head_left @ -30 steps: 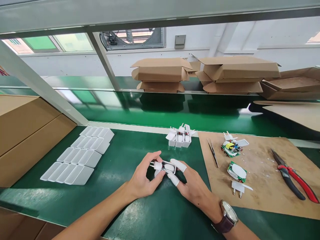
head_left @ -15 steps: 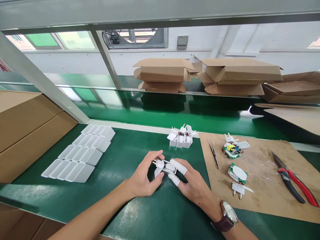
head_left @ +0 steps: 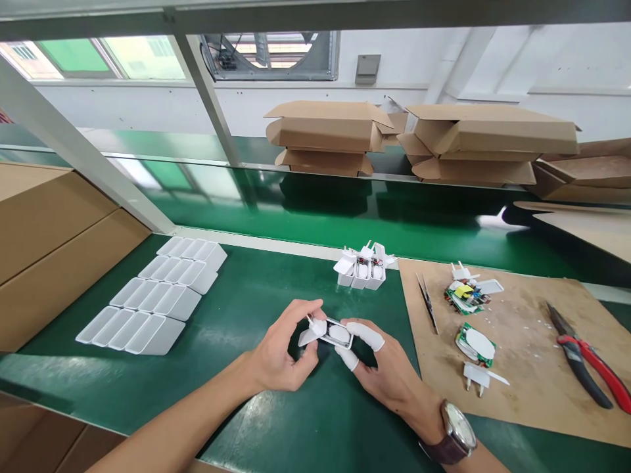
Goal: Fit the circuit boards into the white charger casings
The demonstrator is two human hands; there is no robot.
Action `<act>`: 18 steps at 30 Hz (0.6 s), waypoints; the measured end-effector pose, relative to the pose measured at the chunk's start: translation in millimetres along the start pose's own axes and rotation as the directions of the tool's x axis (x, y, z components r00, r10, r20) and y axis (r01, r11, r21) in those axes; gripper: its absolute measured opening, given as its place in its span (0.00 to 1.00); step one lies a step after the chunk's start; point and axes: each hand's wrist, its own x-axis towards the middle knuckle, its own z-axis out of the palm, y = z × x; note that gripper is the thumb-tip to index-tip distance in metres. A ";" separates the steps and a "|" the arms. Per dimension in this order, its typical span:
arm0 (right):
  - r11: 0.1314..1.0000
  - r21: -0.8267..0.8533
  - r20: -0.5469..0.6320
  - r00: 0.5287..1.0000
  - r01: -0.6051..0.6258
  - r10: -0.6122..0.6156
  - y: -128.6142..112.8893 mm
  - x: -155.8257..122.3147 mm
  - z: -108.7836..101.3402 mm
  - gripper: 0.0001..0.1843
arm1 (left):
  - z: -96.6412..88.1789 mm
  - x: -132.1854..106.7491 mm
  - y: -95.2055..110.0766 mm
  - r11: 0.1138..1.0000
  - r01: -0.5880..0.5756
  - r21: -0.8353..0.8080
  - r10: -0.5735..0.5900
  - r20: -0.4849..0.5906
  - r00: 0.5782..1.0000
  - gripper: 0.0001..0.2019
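- I am seeing the plug piece [head_left: 315, 326] tilting more than a moment ago, its flap angling out past the end of the white case [head_left: 337, 344].
- The right hand [head_left: 387, 358] is pinching the case's other end; the left hand [head_left: 280, 348] is curving around the plug piece, how firmly I cannot tell.
- The case is staying between both hands above the green bench [head_left: 276, 420]; I am judging its parts as still being adjusted.

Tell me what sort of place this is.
Probably an electronics assembly workshop or factory bench: rows of matching white plastic cases stand on the green worktop, circuit boards and pliers lie on a brown sheet, and cardboard boxes sit beyond.
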 end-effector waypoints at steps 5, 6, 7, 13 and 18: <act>1.000 0.013 -0.011 1.000 0.005 -0.005 0.3 -2.3 1.2 0.21 | 0.0 0.7 0.4 1.000 0.009 -0.019 -0.009 -0.002 1.000 0.38; 1.000 0.011 -0.014 1.000 0.006 -0.006 0.4 -2.7 1.3 0.21 | -0.2 0.5 0.1 1.000 0.009 -0.020 -0.009 0.000 1.000 0.38; 1.000 0.006 -0.013 1.000 0.011 -0.010 0.6 -2.9 1.2 0.22 | -0.5 0.2 -0.3 1.000 0.009 -0.019 -0.009 0.002 1.000 0.38; 0.986 -0.099 0.010 0.991 0.135 -0.134 6.0 -4.4 2.4 0.19 | 0.1 -4.3 -6.3 0.999 0.044 -0.005 -0.044 0.005 0.999 0.36; 0.980 -0.112 -0.020 0.985 0.166 -0.169 6.2 -5.1 1.1 0.16 | 2.7 -7.0 -11.9 0.967 0.253 -0.015 -0.252 0.016 0.967 0.45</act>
